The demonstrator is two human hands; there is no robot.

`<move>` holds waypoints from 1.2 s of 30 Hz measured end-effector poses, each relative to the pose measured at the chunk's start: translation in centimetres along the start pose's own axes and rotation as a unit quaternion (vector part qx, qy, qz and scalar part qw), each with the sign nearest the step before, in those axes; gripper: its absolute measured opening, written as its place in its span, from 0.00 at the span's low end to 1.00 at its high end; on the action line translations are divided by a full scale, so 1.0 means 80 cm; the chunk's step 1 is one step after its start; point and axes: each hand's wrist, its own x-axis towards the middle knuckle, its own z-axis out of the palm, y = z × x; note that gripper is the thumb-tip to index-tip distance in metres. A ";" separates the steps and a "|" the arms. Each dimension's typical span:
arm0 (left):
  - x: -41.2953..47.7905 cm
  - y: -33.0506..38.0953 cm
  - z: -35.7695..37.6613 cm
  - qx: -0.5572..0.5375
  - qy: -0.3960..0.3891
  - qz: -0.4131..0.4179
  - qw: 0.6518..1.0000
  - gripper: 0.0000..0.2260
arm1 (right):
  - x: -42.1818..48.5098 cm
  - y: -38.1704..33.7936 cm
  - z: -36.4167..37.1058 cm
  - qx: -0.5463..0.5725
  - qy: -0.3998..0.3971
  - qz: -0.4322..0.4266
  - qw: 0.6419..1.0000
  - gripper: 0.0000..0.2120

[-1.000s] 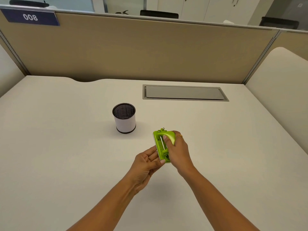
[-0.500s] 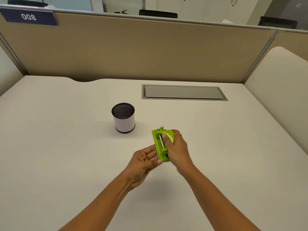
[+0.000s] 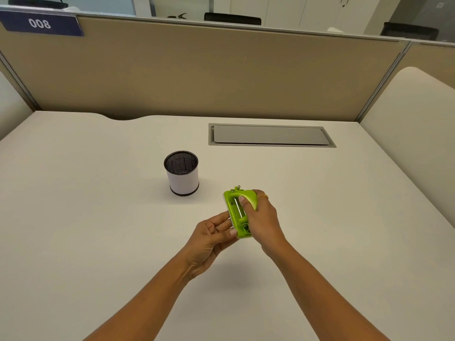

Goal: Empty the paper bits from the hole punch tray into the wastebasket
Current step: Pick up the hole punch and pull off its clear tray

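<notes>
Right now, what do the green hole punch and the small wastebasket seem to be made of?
The hole punch looks like glossy moulded plastic: bright green, smooth rounded curves; its rod shines like metal. The wastebasket shows black mesh inside, probably metal wire; its outer wall is matte white, material unclear.

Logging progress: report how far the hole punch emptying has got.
Done: the green hole punch is lifted off the desk, gripped by the right hand. In hand: the left hand pinches its base. Left: tipping the tray over the mesh wastebasket, standing apart.
</notes>
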 end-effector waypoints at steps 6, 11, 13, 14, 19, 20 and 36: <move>0.006 0.009 0.011 0.026 0.080 -0.015 0.996 0.10 | -0.005 0.011 0.009 -0.007 0.000 -0.021 1.000 0.17; 0.012 0.029 0.026 0.078 0.147 -0.076 0.983 0.15 | -0.012 0.018 0.016 0.006 -0.035 -0.029 0.999 0.18; 0.014 0.035 0.030 0.090 0.161 -0.085 0.979 0.13 | -0.014 0.020 0.016 0.030 -0.060 -0.027 0.997 0.19; 0.014 0.036 0.032 0.094 0.172 -0.084 0.977 0.13 | -0.015 0.022 0.016 0.051 -0.077 -0.024 0.995 0.18; 0.017 0.039 0.033 0.100 0.233 -0.062 0.965 0.06 | -0.012 0.035 0.017 0.241 -0.134 0.036 0.960 0.12; 0.017 0.039 0.033 0.099 0.242 -0.061 0.963 0.06 | -0.011 0.037 0.017 0.278 -0.145 0.048 0.949 0.13; 0.020 0.055 0.036 0.115 0.279 -0.042 0.952 0.09 | -0.011 0.059 0.008 0.349 -0.215 0.048 0.911 0.13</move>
